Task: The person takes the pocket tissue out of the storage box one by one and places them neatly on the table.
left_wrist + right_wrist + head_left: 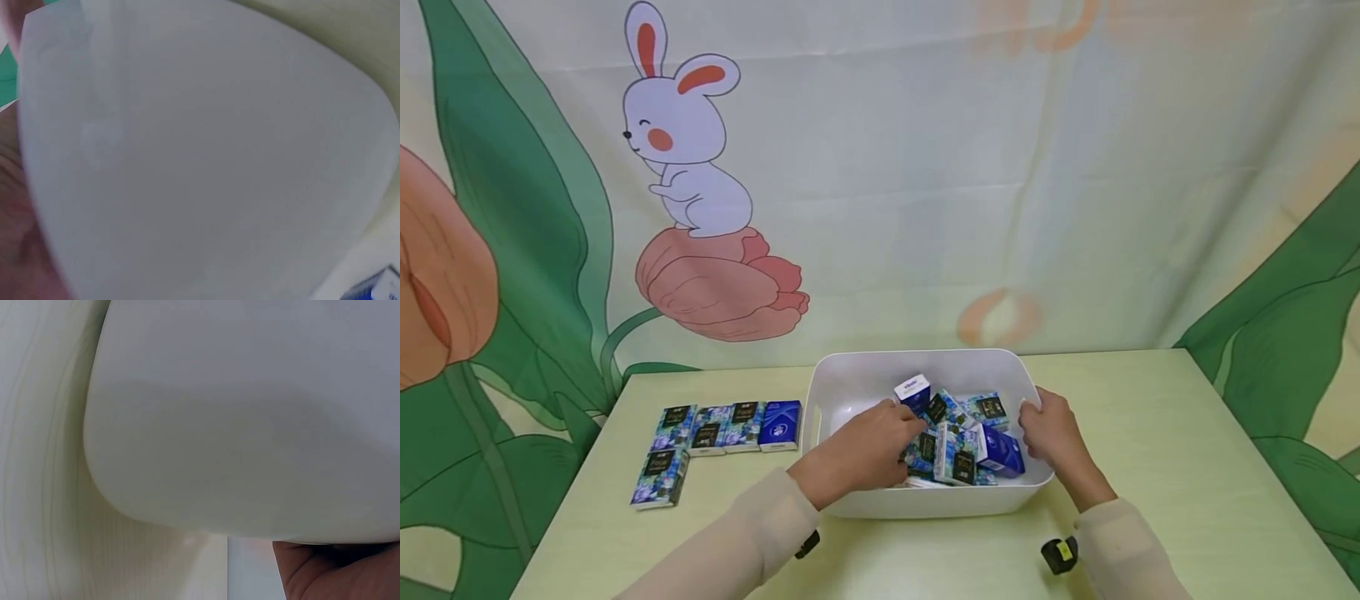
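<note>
A white plastic bin [925,502] holds several pocket tissue packs, some floral with black labels like this floral pack [956,454], others plain like this blue pack [1000,451]. My left hand [868,446] reaches over the front left rim, its fingers bent down among the packs. Those fingertips are hidden, so I cannot tell whether they hold a pack. At the right end of the bin, my right hand [1052,429] grips the rim. Both wrist views are mostly filled by the bin's outer wall [237,456], with part of the right hand at the lower right of its view.
Left of the bin, floral packs and one blue pack [780,425] lie in a row on the pale table [1150,467]. Another floral pack [660,478] lies in front of the row's left end. Behind the table hangs a printed curtain [910,183].
</note>
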`<state>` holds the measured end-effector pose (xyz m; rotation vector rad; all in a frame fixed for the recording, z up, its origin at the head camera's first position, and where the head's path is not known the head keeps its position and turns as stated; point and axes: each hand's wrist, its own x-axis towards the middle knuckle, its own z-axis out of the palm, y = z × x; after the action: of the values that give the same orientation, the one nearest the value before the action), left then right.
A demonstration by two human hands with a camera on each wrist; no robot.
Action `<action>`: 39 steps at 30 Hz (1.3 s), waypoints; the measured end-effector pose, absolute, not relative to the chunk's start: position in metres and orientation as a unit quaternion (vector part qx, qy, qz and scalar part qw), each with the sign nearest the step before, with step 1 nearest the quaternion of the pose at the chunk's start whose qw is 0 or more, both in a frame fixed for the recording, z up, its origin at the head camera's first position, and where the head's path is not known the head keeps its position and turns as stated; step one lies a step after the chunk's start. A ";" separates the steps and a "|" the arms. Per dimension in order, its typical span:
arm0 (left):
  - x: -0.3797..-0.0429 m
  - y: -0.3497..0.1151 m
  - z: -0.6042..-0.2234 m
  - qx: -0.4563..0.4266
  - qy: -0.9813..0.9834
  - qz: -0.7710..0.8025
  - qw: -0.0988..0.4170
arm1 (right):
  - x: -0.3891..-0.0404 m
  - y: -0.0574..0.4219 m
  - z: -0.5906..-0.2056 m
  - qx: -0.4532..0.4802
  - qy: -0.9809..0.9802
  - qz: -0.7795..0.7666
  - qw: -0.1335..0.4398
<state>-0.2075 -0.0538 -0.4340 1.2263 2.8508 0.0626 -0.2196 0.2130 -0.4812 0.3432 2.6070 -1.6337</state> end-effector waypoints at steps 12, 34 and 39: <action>-0.191 -0.108 -0.408 0.312 0.944 0.098 -0.048 | -0.220 0.211 -0.483 0.111 0.843 -0.525 0.025; -0.160 -0.253 -0.450 0.002 0.976 0.178 -0.122 | -0.219 0.212 -0.481 0.108 0.850 -0.516 0.022; -0.154 -0.269 -0.484 -0.030 0.984 0.135 -0.112 | -0.218 0.212 -0.481 0.109 0.846 -0.521 0.029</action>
<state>-0.1542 -0.2694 -0.4838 -0.1012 3.3326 0.4571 -0.2179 0.2115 -0.4809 0.3370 2.6112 -1.6062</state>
